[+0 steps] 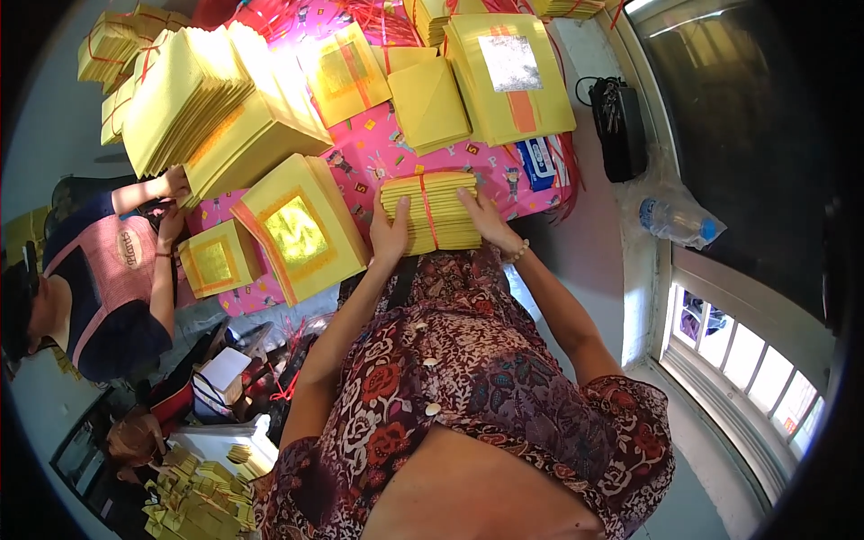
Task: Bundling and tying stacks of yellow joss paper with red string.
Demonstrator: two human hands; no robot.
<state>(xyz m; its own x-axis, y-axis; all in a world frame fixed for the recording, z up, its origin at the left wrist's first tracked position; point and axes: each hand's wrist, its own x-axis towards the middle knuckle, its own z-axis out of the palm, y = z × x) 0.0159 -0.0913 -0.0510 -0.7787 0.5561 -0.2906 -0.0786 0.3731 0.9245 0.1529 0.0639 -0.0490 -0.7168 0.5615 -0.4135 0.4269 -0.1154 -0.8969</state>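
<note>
A thick bundle of yellow folded papers sits at the near edge of a table, tied round its middle with a thin red strip. My left hand grips its left side, thumb laid over the top edge. On the opposite side my right hand, with a beaded bracelet at the wrist, presses against the bundle, thumb near its upper corner. The undersides of both hands' fingers are hidden. Beyond the bundle lie a stack of plain yellow paper and a taller stack with a silver square.
The table wears a pink patterned cloth. Yellow stacks with gold squares and tall piles crowd its left. A blue box lies right. A co-worker stands at left. A bagged water bottle rests by the window.
</note>
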